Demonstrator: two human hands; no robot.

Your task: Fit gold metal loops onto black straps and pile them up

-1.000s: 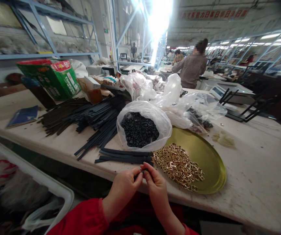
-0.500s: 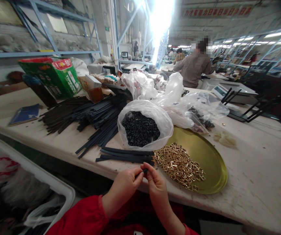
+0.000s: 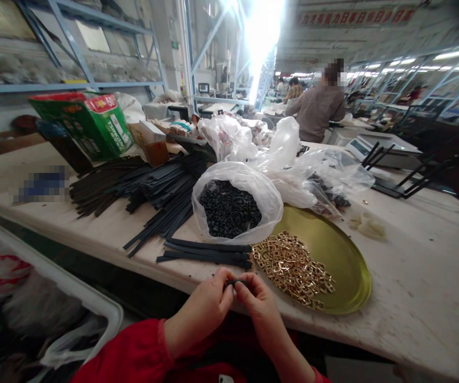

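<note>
At the table's front edge, my left hand [image 3: 209, 298] and my right hand [image 3: 256, 298] meet, fingertips pinched on a short visible bit of a black strap [image 3: 236, 282]. Most of it is hidden by the fingers. Just beyond lie several finished-looking black straps [image 3: 205, 254] side by side, their thicker ends toward the right. Gold buckles [image 3: 293, 268] are heaped on a round gold tray [image 3: 349, 266] right of my hands. Behind the straps, an opened white plastic bag [image 3: 267, 205] holds many small black loops [image 3: 229, 210].
Loose black strips [image 3: 165, 183] are piled at left, near a green box [image 3: 93, 127]. Clear plastic bags [image 3: 333, 170] and a scale [image 3: 385, 149] stand farther back. A white bin [image 3: 105, 308] is below left. A person [image 3: 317, 106] works beyond the table.
Both hands have dropped slightly toward me, still pinching the black strap. The right fingers now lie more sideways, and more of the dark piece shows between the fingertips.
</note>
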